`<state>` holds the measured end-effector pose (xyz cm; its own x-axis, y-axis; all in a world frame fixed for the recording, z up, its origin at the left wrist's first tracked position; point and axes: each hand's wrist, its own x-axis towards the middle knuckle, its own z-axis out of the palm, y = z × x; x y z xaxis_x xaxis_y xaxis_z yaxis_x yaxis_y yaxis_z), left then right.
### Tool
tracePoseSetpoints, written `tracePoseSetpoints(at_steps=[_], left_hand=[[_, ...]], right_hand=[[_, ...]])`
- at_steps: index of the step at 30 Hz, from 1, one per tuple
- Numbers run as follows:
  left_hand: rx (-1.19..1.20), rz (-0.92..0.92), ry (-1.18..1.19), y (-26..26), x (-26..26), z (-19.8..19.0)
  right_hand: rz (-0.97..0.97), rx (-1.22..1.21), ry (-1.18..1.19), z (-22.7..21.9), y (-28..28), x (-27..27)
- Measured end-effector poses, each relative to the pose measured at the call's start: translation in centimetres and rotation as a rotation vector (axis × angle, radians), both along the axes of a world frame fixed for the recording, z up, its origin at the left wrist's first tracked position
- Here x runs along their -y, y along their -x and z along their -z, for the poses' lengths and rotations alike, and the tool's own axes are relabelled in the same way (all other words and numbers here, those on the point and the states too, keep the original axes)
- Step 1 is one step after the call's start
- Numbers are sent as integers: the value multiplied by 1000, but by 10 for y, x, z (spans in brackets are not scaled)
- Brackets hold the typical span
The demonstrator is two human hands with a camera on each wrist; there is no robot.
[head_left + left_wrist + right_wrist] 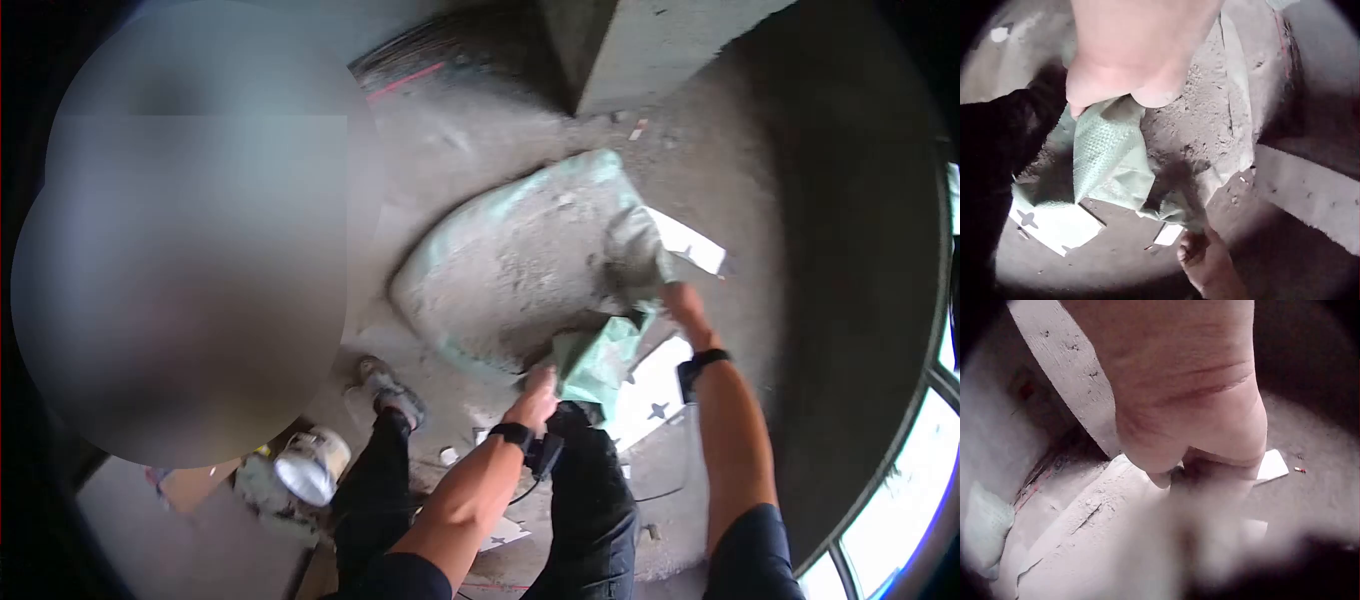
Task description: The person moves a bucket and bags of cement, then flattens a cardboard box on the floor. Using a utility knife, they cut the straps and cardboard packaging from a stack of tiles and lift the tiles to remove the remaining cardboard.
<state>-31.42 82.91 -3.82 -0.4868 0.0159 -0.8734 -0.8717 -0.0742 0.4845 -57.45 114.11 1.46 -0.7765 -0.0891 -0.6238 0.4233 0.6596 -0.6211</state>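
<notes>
Left hand [535,395] pinches the green sack's [520,260] mouth at six o'clock; right hand [680,298] grips its three o'clock corner, fingers curled, apparently spreading it on the dusty floor [820,300].

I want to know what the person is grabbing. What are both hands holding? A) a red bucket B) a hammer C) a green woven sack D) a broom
C: in the head view the left hand and the right hand both grip the edge of the green woven sack, which is dusted with grey powder; the left wrist view shows its weave.
</notes>
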Motion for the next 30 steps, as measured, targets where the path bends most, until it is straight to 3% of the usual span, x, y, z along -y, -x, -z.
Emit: tracePoseSetpoints(at_steps=[1, 2, 3, 4, 5, 6, 7, 8, 9, 10, 12, 13, 14, 15, 16, 18, 19, 20, 21, 22, 24, 25, 26, 28, 30], left_hand=[[245, -269, -153, 41, 0, -59], [491, -578, -238, 85, 0, -124], [528, -557, -302, 90, 6, -134], [505, -413, -294, 90, 16, -146], [472, -273, -283, 92, 29, -160], [327, -58, -284, 93, 51, -175], [179, 141, -270, 93, 77, -193], [101, 151, -279, 100, 103, -224], [24, 132, -259, 106, 139, -255], [-73, 181, -200, 106, 177, -255], [-304, 399, 9, 99, 272, -275], [-255, 321, 53, 88, 322, -277], [-100, 342, 233, 86, 375, -293], [-150, 285, 228, 65, 432, -272], [-135, 202, 322, 44, 488, -257], [29, 62, 487, 21, 592, -293], [114, 150, 693, 4, 635, -308], [183, 245, 828, -28, 683, -294], [164, 264, 896, -52, 720, -306], [151, 290, 965, -68, 747, -323], [196, 261, 980, -80, 779, -350], [231, 252, 980, -80, 791, -365], [236, 245, 993, -70, 797, -385], [278, 447, 962, -30, 794, -433], [211, 458, 957, 0, 803, -444]], right_hand=[[2, -101, 81, 22, -22, -3], [7, -71, 133, -50, -26, 32], [-182, -109, 2, -85, -36, 51], [-453, -684, -74, -91, -69, 57], [-131, -217, -83, -140, -97, 76], [-145, -51, -135, -178, -122, 84], [-183, 105, -383, -221, -155, 96], [-492, -158, -439, -204, -231, 55], [-983, -241, -521, -243, -268, 46], [-899, -52, -530, -275, -299, 42], [-1067, 228, -590, -353, -329, 75], [-1127, 467, -572, -383, -325, 97], [-873, 654, -608, -411, -311, 129], [-605, 819, -635, -426, -291, 160], [-751, 651, -556, -432, -275, 178], [-1006, -87, -327, -389, -252, 179], [-388, 248, -444, -420, -199, 260], [-464, 316, -437, -386, -172, 263], [-500, 384, -319, -401, -118, 319], [-813, -5, -213, -363, -99, 313], [-1132, -324, -301, -351, -39, 372], [-1241, -352, -370, -336, -10, 396], [-753, -75, -399, -380, 18, 468], [-725, -134, -243, -355, 60, 506], [-794, -57, -313, -353, 102, 555]])
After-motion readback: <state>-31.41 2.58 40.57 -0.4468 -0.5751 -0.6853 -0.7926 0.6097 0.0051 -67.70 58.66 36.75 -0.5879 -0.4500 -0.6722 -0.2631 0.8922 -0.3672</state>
